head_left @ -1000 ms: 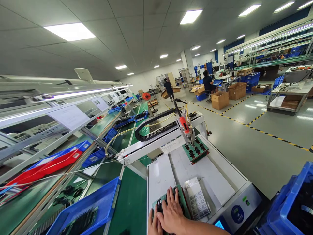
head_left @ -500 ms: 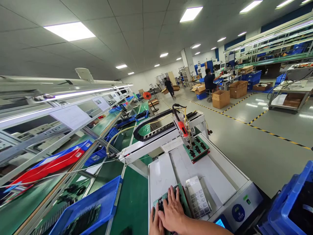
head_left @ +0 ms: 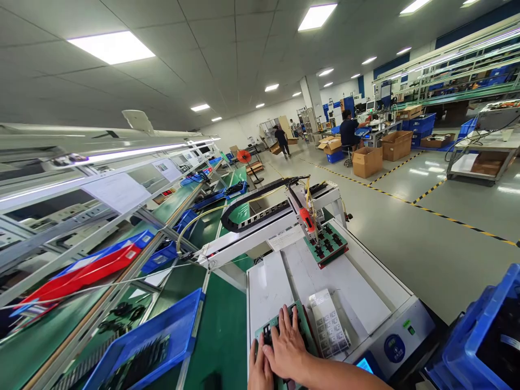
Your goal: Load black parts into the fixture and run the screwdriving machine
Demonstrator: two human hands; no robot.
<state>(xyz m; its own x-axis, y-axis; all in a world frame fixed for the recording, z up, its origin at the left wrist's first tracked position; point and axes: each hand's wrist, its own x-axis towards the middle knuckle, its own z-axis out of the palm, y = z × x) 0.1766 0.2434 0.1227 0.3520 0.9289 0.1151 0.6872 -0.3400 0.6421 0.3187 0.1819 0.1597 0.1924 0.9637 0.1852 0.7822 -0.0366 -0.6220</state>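
Note:
At the near end of the white machine bed lies a green fixture board (head_left: pixel 303 320) with dark parts set in it. My right hand (head_left: pixel 286 346) rests flat across the board, fingers stretched out over its parts and holding nothing. Close against it, my left hand (head_left: pixel 260 365) lies on the board's left edge with its fingers extended. Both palms hide much of the board. To the right of my hands is a strip of printed white labels (head_left: pixel 328 325). Farther up the bed, a second green fixture (head_left: pixel 328 246) sits under a red-bodied screwdriver head (head_left: pixel 306 219).
A gantry beam (head_left: pixel 244 244) with a cable chain spans the bed. On the left, a blue tray (head_left: pixel 179 330) holding dark boards stands on the green bench. Blue bins (head_left: pixel 479 336) are at the right. One person (head_left: pixel 349 132) sits farther back; another (head_left: pixel 281 141) stands near cartons.
My hands stay on the near board almost unmoved. The view shifts slightly. The standing person in the distance has changed posture.

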